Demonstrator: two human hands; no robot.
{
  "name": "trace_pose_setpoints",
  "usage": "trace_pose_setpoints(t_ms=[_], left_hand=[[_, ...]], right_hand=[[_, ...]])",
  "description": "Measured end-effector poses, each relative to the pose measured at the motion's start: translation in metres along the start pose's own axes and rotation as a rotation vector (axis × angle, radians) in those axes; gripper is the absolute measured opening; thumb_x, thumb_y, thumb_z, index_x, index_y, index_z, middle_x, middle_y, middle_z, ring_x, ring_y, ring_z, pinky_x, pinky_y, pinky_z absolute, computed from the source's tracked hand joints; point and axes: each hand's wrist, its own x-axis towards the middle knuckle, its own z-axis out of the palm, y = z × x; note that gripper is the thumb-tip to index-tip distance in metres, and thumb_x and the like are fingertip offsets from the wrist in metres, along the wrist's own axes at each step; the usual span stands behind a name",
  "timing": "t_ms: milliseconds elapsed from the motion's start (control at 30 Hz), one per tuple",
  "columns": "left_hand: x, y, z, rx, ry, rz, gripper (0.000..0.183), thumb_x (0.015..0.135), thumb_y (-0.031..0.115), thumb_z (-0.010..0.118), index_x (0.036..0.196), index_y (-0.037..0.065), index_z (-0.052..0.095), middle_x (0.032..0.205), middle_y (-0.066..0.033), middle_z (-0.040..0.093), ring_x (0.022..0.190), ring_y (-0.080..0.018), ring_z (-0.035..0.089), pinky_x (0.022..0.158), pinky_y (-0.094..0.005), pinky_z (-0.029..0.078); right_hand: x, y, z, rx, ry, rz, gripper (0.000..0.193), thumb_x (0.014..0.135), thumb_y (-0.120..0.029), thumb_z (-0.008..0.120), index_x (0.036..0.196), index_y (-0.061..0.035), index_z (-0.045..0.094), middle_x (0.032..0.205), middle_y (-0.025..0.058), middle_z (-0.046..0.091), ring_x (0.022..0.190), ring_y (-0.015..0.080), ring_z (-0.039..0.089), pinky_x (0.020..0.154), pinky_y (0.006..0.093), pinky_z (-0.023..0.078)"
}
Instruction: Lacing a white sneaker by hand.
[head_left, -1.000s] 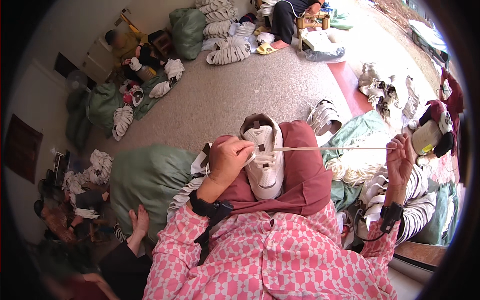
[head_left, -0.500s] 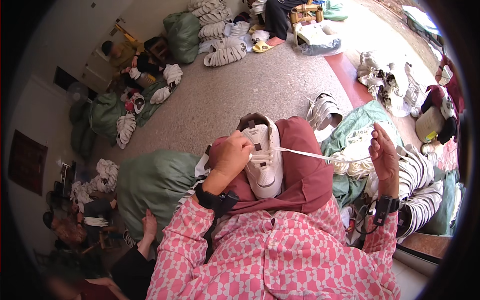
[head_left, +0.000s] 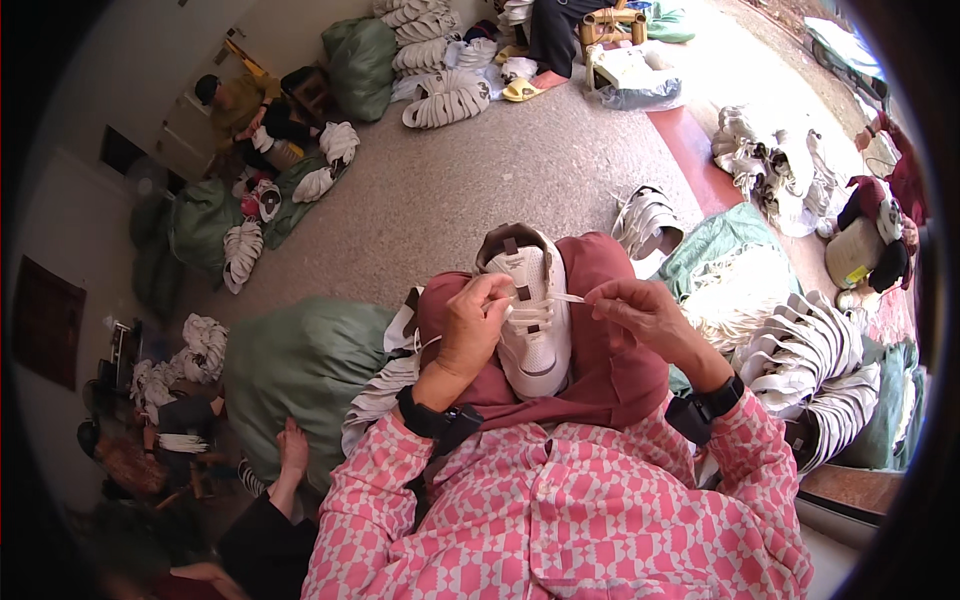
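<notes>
A white sneaker (head_left: pixel 537 362) with brown trim rests on my lap between my thighs, its toe toward me. White lace crosses its lower eyelets. At the sneaker's left side, my left hand (head_left: pixel 472 330) is closed, with the thumb and fingers pinched on a lace by the eyelets. My right hand (head_left: pixel 645 312), just off the sneaker's right side, pinches the white shoelace (head_left: pixel 569 297) that comes out of the right eyelets. A short length of it shows between the fingertips and the shoe.
Left of my lap bulges a green sack (head_left: pixel 300 360) with a person's bare foot against it. At right, a bundle of white laces (head_left: pixel 735 295) lies on green sheeting, beside stacked shoe uppers (head_left: pixel 805 340). Another upper (head_left: pixel 645 228) stands ahead. Other people sit farther off among sacks and piles.
My right hand has come in from far right, close to the sneaker, and the long stretched lace now shows only a short span. My left hand stays by the eyelets.
</notes>
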Motion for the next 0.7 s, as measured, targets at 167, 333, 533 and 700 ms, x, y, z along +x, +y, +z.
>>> trace_pose_setpoints(t_ms=[167, 333, 533, 700], left_hand=[[0.006, 0.001, 0.019, 0.158, 0.099, 0.113, 0.023, 0.081, -0.001, 0.064, 0.105, 0.003, 0.064, 0.086, -0.0123, 0.069, 0.079, -0.0225, 0.069, 0.069, -0.0318, 0.053], [0.008, 0.0, 0.01, 0.044, 0.04, 0.02, 0.023, 0.083, 0.001, 0.064, 0.106, 0.003, 0.065, 0.089, -0.0158, 0.069, 0.082, -0.0299, 0.069, 0.071, -0.0351, 0.053], [0.011, 0.0, 0.004, 0.055, 0.008, 0.041, 0.018, 0.087, 0.008, 0.06, 0.104, 0.006, 0.065, 0.094, -0.0169, 0.068, 0.086, -0.0359, 0.066, 0.072, -0.0418, 0.053], [0.016, 0.0, -0.001, 0.036, -0.061, -0.01, 0.02, 0.09, 0.006, 0.059, 0.108, 0.001, 0.065, 0.092, -0.0189, 0.069, 0.084, -0.0309, 0.07, 0.073, -0.0355, 0.053]], right_hand=[[0.033, 0.005, 0.026, -0.873, 0.245, -0.635, 0.015, 0.089, -0.015, 0.06, 0.1, -0.0066, 0.065, 0.091, 0.0135, 0.062, 0.078, 0.033, 0.064, 0.065, 0.0404, 0.052], [0.051, -0.008, 0.045, -1.212, 0.12, -0.609, 0.012, 0.087, -0.013, 0.059, 0.097, -0.0063, 0.061, 0.092, 0.0107, 0.059, 0.077, 0.0308, 0.065, 0.061, 0.0407, 0.052], [0.07, -0.008, 0.059, -1.557, -0.036, -0.694, 0.015, 0.077, -0.009, 0.062, 0.091, -0.0031, 0.063, 0.09, 0.01, 0.059, 0.074, 0.0224, 0.067, 0.058, 0.0335, 0.052], [0.068, -0.024, 0.063, -1.74, -0.162, -0.741, 0.013, 0.077, -0.009, 0.061, 0.088, -0.0021, 0.063, 0.089, 0.0109, 0.059, 0.073, 0.02, 0.066, 0.057, 0.0318, 0.052]])
